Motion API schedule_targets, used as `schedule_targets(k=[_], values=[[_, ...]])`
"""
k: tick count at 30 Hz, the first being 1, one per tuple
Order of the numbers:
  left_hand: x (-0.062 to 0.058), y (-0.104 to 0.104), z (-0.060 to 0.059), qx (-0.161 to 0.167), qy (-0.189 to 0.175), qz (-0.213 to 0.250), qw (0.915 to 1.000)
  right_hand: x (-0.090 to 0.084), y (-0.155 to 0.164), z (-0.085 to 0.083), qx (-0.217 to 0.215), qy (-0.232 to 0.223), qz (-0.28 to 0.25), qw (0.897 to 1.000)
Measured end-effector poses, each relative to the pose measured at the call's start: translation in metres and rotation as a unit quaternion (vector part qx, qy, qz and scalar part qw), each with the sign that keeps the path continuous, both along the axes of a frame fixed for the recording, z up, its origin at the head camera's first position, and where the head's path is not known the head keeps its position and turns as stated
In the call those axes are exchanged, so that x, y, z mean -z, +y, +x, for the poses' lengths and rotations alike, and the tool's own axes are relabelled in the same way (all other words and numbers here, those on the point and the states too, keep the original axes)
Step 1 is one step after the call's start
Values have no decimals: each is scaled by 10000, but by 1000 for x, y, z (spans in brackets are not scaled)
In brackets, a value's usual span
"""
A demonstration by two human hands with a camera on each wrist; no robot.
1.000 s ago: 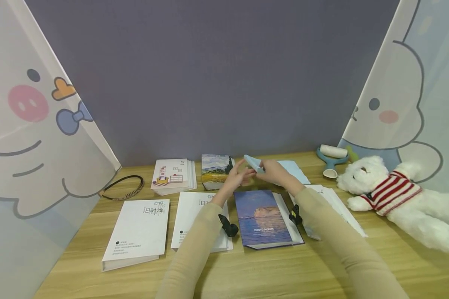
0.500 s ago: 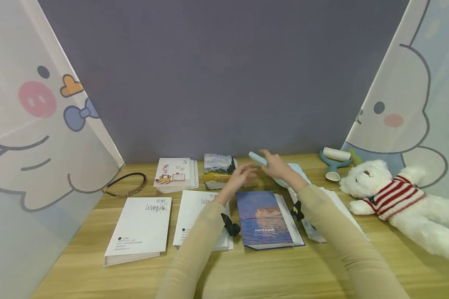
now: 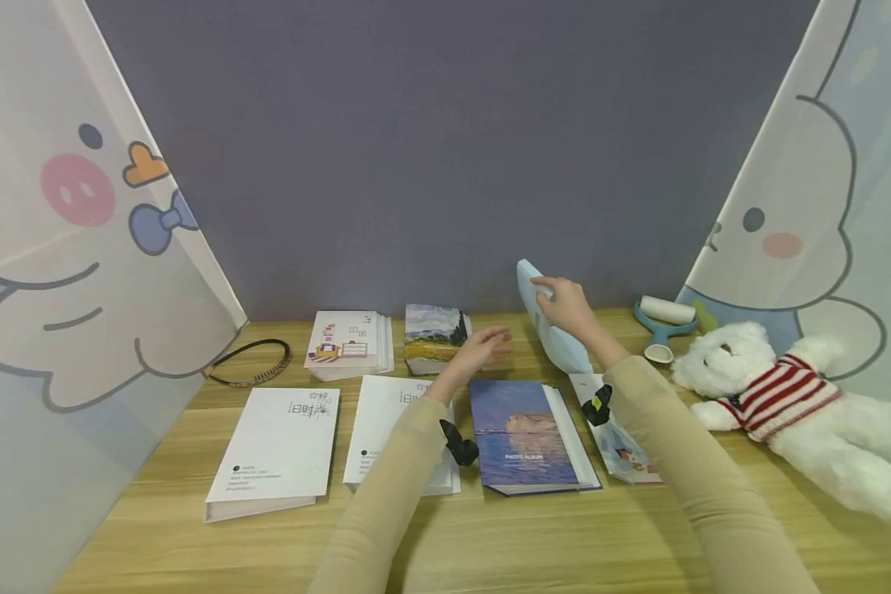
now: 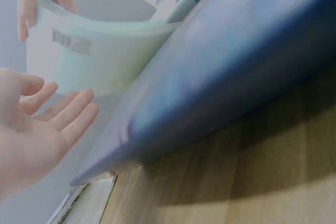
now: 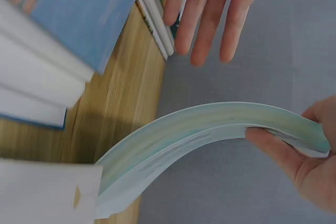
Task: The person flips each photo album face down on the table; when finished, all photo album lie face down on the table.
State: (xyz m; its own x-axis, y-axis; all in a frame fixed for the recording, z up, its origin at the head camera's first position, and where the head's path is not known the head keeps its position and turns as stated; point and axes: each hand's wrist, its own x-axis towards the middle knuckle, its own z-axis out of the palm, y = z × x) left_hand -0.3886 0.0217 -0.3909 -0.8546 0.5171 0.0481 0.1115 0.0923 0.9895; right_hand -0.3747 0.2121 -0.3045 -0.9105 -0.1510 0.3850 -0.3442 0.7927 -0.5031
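Note:
My right hand [image 3: 564,304] grips the top edge of a pale blue soft booklet [image 3: 553,330] and holds it up, bent in a curve, its lower end near the table. In the right wrist view the booklet [image 5: 210,135] arches from my thumb and fingers [image 5: 286,153] down to the wood. My left hand [image 3: 483,345] hovers with straight fingers just left of it, holding nothing, above a landscape-cover book [image 3: 432,337]. The left wrist view shows that open palm [image 4: 37,135] beside the booklet [image 4: 100,56]. A blue photo album [image 3: 525,436] lies below both hands.
Two white albums [image 3: 276,454] [image 3: 393,429] and a stack of illustrated booklets [image 3: 347,343] lie to the left, a dark headband [image 3: 252,363] further left. At right are a printed packet [image 3: 624,450], a lint roller [image 3: 662,318] and a white plush bear [image 3: 794,396]. Cartoon curtains flank the table.
My right hand has lifted the pale blue booklet up and to the right, standing it curved. My left hand let go of it and stayed open near the landscape book.

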Motion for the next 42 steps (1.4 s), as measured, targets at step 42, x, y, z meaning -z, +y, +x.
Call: schedule_targets(k=[42], values=[[13, -9, 1, 246, 518, -2061, 9769, 23, 86, 21, 675, -1594, -1837, 9676]])
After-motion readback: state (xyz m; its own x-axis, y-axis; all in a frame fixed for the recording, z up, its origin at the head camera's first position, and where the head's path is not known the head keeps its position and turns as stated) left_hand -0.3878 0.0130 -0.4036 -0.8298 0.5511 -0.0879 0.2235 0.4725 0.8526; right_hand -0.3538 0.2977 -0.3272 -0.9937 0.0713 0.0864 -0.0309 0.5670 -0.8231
